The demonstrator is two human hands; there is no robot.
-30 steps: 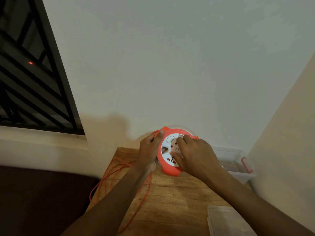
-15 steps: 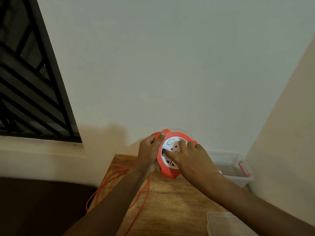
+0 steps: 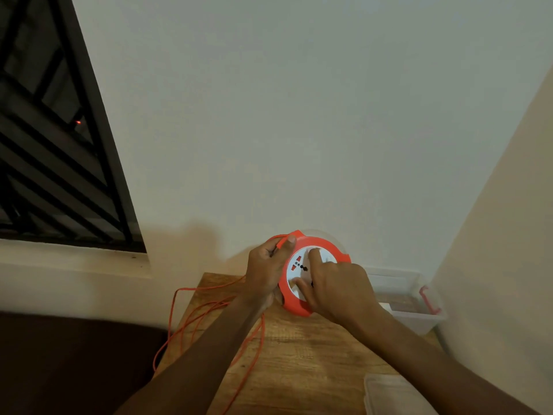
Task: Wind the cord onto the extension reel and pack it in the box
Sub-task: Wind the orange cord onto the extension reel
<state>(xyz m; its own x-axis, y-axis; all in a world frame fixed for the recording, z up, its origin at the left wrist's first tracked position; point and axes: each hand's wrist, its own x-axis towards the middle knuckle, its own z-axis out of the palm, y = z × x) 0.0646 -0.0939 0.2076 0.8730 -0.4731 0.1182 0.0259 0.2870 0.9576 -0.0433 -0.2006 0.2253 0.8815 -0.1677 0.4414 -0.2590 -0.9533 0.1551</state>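
An orange extension reel with a white socket face is held tilted above the far end of the wooden table. My left hand grips its left rim, thumb on the top edge. On the white face rests my right hand, fingers pressed into it. A thin orange cord runs from under my left hand and hangs in loose loops over the table's left edge. The clear plastic box with a red latch stands at the right, against the wall.
A clear plastic lid lies at the table's near right corner. Walls close the table in at the back and right. A barred window is at the left, with dark floor below.
My right hand's fingers have shifted round on the white face, turning it. The loose cord loops have shifted beside the table. The view has swayed a little.
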